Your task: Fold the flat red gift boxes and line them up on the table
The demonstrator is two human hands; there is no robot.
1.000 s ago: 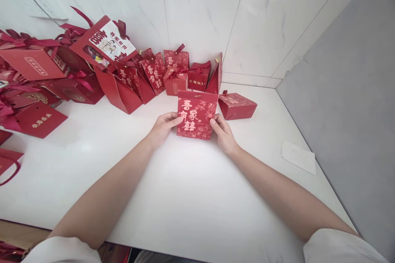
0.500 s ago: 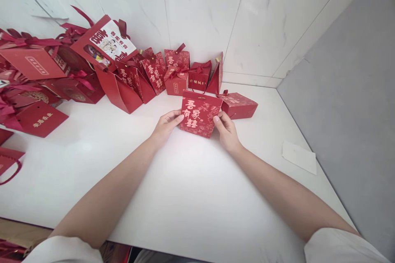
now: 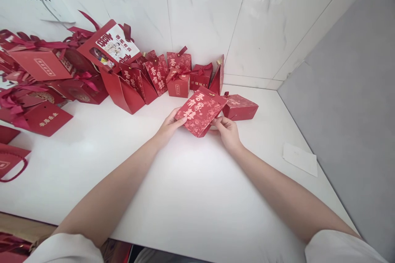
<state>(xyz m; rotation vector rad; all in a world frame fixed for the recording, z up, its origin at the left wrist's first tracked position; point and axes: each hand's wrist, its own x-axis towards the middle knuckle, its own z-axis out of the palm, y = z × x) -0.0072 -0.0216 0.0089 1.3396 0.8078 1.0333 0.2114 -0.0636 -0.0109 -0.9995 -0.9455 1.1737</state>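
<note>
A red gift box (image 3: 200, 110) with gold characters is tilted over the white table (image 3: 191, 197), its printed face turned up and to the left. My left hand (image 3: 169, 126) grips its left edge with thumb and fingers. My right hand (image 3: 227, 130) holds its lower right corner from underneath. A second small red box (image 3: 240, 107) lies flat just behind the right hand.
A row of red gift boxes and bags (image 3: 173, 74) lines the marble wall (image 3: 203, 12), with a larger pile with ribbons (image 3: 46, 78) at the left. A white slip of paper (image 3: 300, 158) lies at the right near the grey wall.
The box stood upright facing me; both hands have now tipped and rotated it so it leans to the right. The view shifted slightly.
</note>
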